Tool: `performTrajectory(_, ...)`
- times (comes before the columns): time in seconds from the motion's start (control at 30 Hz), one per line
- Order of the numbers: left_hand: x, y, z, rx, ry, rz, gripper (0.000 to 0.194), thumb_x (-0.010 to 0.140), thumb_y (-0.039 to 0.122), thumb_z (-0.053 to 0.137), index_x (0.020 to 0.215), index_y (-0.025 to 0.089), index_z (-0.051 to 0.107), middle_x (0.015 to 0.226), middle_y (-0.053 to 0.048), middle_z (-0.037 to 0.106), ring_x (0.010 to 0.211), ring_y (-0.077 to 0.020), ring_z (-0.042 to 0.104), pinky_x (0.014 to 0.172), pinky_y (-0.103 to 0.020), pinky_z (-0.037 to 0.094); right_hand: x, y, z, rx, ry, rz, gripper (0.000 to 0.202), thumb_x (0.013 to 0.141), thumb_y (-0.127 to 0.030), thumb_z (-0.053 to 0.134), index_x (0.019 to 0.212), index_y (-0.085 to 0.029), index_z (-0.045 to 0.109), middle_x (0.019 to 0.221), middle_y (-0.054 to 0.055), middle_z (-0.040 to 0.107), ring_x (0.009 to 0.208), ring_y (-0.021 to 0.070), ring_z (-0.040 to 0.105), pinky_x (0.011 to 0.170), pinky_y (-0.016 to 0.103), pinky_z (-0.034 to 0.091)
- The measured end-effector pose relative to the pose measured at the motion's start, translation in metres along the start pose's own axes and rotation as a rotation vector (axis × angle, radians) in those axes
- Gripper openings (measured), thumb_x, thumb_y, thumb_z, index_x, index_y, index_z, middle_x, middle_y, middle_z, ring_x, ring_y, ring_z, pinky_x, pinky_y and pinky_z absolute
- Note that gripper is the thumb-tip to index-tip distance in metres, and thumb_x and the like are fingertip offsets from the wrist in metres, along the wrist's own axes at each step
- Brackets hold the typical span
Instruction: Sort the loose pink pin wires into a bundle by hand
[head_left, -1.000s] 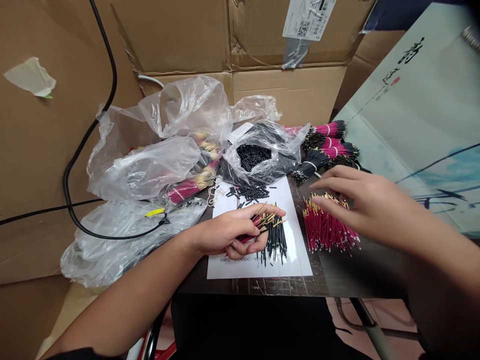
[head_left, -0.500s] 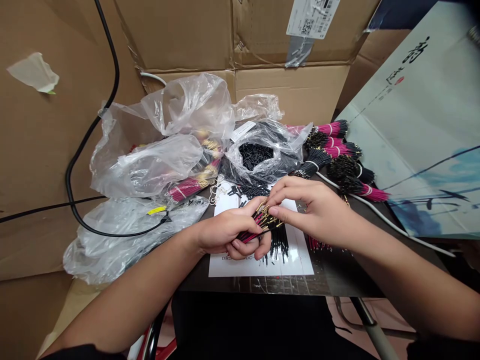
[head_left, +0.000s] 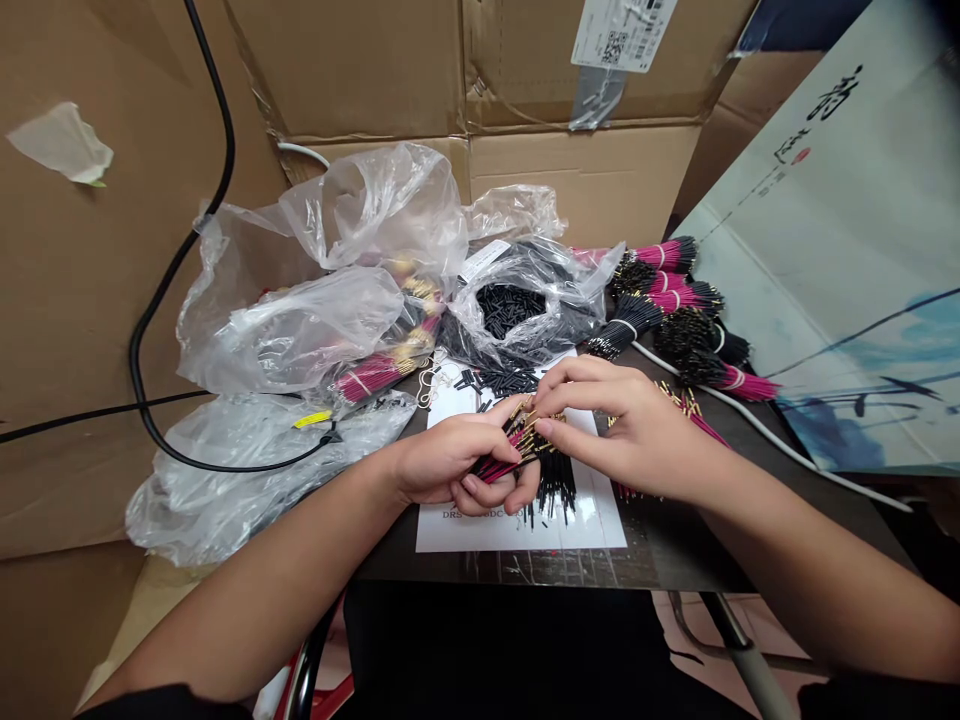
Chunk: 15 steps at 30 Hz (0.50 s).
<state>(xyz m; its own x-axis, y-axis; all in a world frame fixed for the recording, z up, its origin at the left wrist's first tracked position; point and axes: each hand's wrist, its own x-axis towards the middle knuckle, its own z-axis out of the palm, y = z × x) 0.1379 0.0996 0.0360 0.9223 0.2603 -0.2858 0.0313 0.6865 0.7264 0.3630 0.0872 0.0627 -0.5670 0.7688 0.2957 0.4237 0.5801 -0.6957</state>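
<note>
- Slim red and black wires with gold-coloured metal tips [head_left: 501, 466] lie in a bunch in the left hand [head_left: 469, 465], tips pointing toward the right hand [head_left: 626, 420].
- The left hand's grip is closed around the bunch, fingers curled beneath and thumb on top.
- The right hand's grip is at the gold-coloured tips, thumb and forefinger close together; whether a wire is pinched between them, I cannot tell.
- Below the left grip, a white printed paper sheet [head_left: 457, 537] lies on the dark brown counter [head_left: 675, 560].
- Just beside the left grip, loose black wires [head_left: 556, 490] lie on that sheet.
- Beyond both grips are small loose black tubes [head_left: 506, 383] and, farther back, an open clear plastic bag [head_left: 576, 305] holding more.
- Partly hidden under the right hand is a pile of loose red wires [head_left: 626, 492].
- Farther beyond the right grip are tied pink and black wire bundles [head_left: 679, 297] and a white cable [head_left: 806, 462].
</note>
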Motion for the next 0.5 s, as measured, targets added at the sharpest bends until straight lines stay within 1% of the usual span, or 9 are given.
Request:
performTrajectory(0.1,0.0008,-0.0010,-0.0020,-0.018,-0.006,-0.002,0.051,0.088,0.015,0.041,0.136,0.023,0.024,0.069,-0.001,0.062,0.039,-0.0063,0.020,0.034,-0.013,0.018,-0.0011,0.0010,-0.0023,-0.040,-0.039,-0.021,0.011,0.095,-0.022,0.064,0.094,-0.021,0.075,0.096,0.005,0.065,0.091,0.0186,0.059,0.085,0.037,0.047)
performTrajectory(0.2,0.0018,-0.0021,-0.0035,-0.023,-0.004,-0.005,0.049,0.087,0.016,0.043,0.134,0.021,0.029,0.069,-0.001,0.062,0.039,-0.0062,0.020,0.033,-0.013,0.018,-0.0018,0.0003,-0.0033,-0.016,-0.082,-0.010,0.011,0.096,-0.022,0.063,0.091,-0.020,0.073,0.098,0.005,0.063,0.095,0.0193,0.058,0.087,0.037,0.046)
performTrajectory(0.33,0.0030,-0.0033,-0.0042,-0.001,0.029,-0.011,0.044,0.084,0.017,0.045,0.128,0.019,0.036,0.068,-0.001,0.062,0.038,-0.0059,0.021,0.033,-0.013,0.018,-0.0029,-0.0027,-0.0017,0.020,-0.071,0.021,0.011,0.095,-0.020,0.062,0.087,-0.019,0.070,0.105,0.006,0.061,0.101,0.0198,0.056,0.093,0.038,0.045)
performTrajectory(0.5,0.0028,-0.0029,-0.0023,-0.002,0.068,-0.022,0.047,0.083,0.017,0.046,0.128,0.020,0.034,0.068,0.000,0.062,0.038,-0.0058,0.021,0.034,-0.013,0.017,-0.0044,-0.0033,-0.0017,0.039,-0.100,0.017,0.010,0.096,-0.023,0.062,0.090,-0.021,0.070,0.115,0.007,0.060,0.111,0.0218,0.055,0.100,0.041,0.043)
